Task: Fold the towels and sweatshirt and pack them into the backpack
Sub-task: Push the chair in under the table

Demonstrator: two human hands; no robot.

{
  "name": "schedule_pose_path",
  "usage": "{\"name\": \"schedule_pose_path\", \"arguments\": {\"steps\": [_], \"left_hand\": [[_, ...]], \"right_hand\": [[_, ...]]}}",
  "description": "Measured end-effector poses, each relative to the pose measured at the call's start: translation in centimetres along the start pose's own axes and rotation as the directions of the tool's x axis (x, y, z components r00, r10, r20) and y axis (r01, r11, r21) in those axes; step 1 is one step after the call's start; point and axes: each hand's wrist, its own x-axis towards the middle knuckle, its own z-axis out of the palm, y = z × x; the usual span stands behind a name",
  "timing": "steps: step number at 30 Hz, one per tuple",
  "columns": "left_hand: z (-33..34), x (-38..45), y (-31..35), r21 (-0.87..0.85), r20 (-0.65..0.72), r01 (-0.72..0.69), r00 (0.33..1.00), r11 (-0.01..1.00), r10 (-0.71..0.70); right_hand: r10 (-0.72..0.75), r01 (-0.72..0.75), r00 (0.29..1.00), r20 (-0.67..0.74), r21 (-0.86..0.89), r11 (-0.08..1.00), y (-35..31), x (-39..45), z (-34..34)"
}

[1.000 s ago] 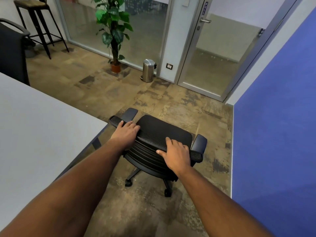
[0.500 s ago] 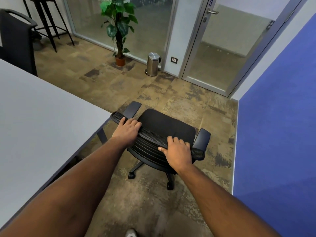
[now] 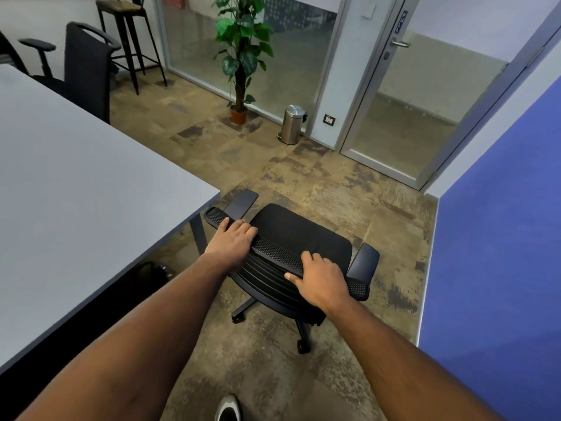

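Black office chair (image 3: 299, 238) – two hands grip backrest: left hand (image 3: 231, 241), right hand (image 3: 321, 279).

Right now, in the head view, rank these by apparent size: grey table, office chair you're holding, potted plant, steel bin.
1. Grey table, though nearest the camera.
2. Office chair.
3. Potted plant, farther off, so true size unsure.
4. Steel bin.

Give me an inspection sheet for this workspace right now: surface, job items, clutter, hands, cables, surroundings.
Surface: grey table, bare where visible.
Job's things: towels, sweatshirt, backpack: nothing seen.
Clutter: dark object under the table, too dim to identify.
Hands: left hand and right hand both grip the top edge of the office chair backrest.
Cables: nothing seen.
Surroundings: potted plant, steel bin, glass door, bar stool, second chair.
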Motion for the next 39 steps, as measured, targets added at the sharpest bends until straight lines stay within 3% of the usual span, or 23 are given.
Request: {"name": "schedule_pose_path", "arguments": {"steps": [9,19,31,39], "left_hand": [[0.4,-8.4,1.6,-0.017,-0.024,0.106,0.994,0.994,-0.106],[0.7,-18.4,2.9,-0.044,-0.038,0.273,0.961,0.961,-0.275],[0.9,-29.0,2.9,-0.039,-0.046,0.373,0.926,0.927,-0.374],[1.7,-35.0,6.1,-0.085,-0.048,0.516,0.852,0.852,-0.521]], "right_hand": [[-0.139,0.139,0.989,-0.056,-0.016,0.99,-2.0,-6.3,0.9],[-0.336,0.336,0.942,-0.026,-0.001,0.942,-5.3,-13.0,1.0],[-0.566,0.567,0.822,-0.055,-0.013,0.824,-9.3,-19.6,1.8],[-0.701,0.7,0.713,-0.006,-0.03,0.713,-9.2,-21.9,2.2]]}}
